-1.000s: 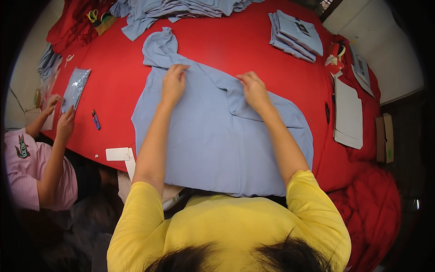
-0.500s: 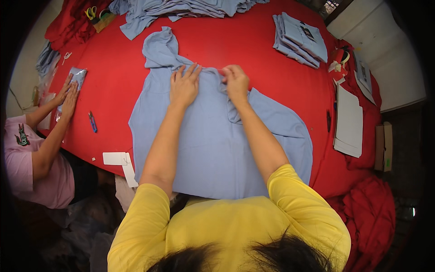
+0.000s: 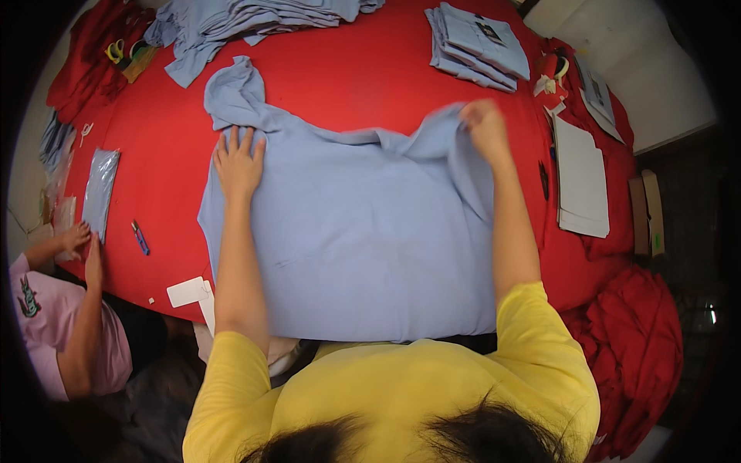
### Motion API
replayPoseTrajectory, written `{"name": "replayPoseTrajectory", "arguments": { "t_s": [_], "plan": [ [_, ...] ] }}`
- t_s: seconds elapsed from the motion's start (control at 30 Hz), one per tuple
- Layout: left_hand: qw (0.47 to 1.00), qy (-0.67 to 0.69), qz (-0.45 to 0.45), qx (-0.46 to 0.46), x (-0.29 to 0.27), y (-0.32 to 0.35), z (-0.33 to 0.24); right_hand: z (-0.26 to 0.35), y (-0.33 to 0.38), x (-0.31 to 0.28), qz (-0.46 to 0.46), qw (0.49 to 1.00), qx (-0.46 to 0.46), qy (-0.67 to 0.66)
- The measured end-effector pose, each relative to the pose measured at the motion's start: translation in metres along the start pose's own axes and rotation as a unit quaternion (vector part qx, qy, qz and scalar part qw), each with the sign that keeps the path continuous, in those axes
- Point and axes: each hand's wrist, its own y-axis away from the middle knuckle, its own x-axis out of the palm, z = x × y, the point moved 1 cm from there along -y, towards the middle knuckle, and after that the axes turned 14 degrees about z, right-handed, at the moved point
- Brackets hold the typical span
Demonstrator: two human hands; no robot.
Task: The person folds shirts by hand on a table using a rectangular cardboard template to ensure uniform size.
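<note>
A light blue shirt [image 3: 363, 231] lies spread over the red-covered table in front of me, its near edge close to my body. My left hand [image 3: 239, 163] rests flat on its upper left part, fingers spread, just below a bunched sleeve [image 3: 235, 89] that points away from me. At the upper right, my right hand [image 3: 484, 130] is closed on the shirt's far corner and holds it raised off the table. The cloth hangs in folds below that hand, which is slightly blurred.
Folded blue shirts [image 3: 482, 46] are stacked at the far right, and loose blue shirts [image 3: 262, 19] are heaped at the back. White cardboard sheets [image 3: 580, 181] lie right. A co-worker's hands [image 3: 85, 243] touch a plastic-wrapped garment [image 3: 100, 189] at left, near thread snips [image 3: 140, 238].
My right hand has moved right, drawing the shirt's far corner out and up. My left hand has shifted left across the cloth. The co-worker's hands have slid nearer along the wrapped garment.
</note>
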Motion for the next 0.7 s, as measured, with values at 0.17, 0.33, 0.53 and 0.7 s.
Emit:
{"name": "replayPoseTrajectory", "arguments": {
  "t_s": [0.17,0.33,0.53,0.7],
  "plan": [
    [0.993,-0.029,0.107,-0.027,0.009,-0.072,-0.025,-0.009,0.003,0.022,-0.198,0.969,0.008,0.147],
    [0.996,-0.007,0.09,-0.001,0.022,-0.141,-0.025,-0.054,0.001,0.072,-0.18,0.93,0.076,0.312],
    [0.969,0.207,0.055,0.124,0.009,-0.174,0.002,-0.061,-0.05,0.008,-0.085,0.996,0.026,-0.013],
    [0.97,0.226,0.043,0.075,-0.106,0.011,0.029,-0.01,0.171,-0.064,0.112,0.985,0.114,-0.067]
  ]
}}
